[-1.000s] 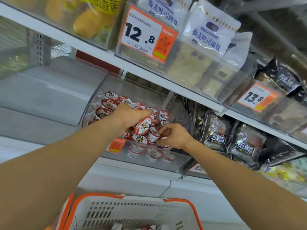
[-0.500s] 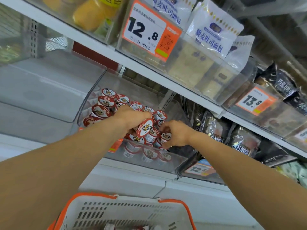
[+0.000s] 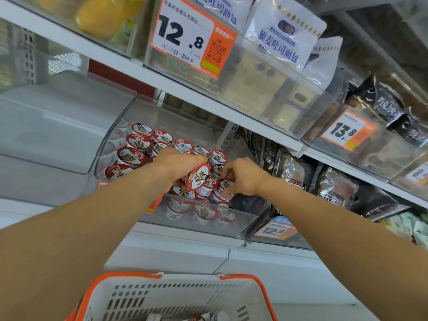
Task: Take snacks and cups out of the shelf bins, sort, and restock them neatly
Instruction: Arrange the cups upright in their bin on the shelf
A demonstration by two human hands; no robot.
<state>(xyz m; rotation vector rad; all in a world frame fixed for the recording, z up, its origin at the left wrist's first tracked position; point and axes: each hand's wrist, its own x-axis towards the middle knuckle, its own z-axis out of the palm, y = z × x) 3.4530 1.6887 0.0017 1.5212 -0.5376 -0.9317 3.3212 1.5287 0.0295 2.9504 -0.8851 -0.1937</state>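
My left hand (image 3: 178, 167) gripping a tilted cup (image 3: 198, 177), right hand (image 3: 245, 176) pinching another cup (image 3: 225, 185), both in clear bin (image 3: 240, 222), basket (image 3: 261, 288) below

Red-and-white tiger-print cups (image 3: 139, 144); white basket (image 3: 176, 300), orange rim.

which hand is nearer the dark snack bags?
Right. The right hand is in the cup bin, just left of the dark snack bags; the left hand is farther left.

A price tag reading 12.8 (image 3: 193, 38) hangs on the upper shelf's clear bin front, another reading 13.8 (image 3: 347, 130) sits further right, and a white perforated backing panel (image 3: 25, 56) stands behind at left.
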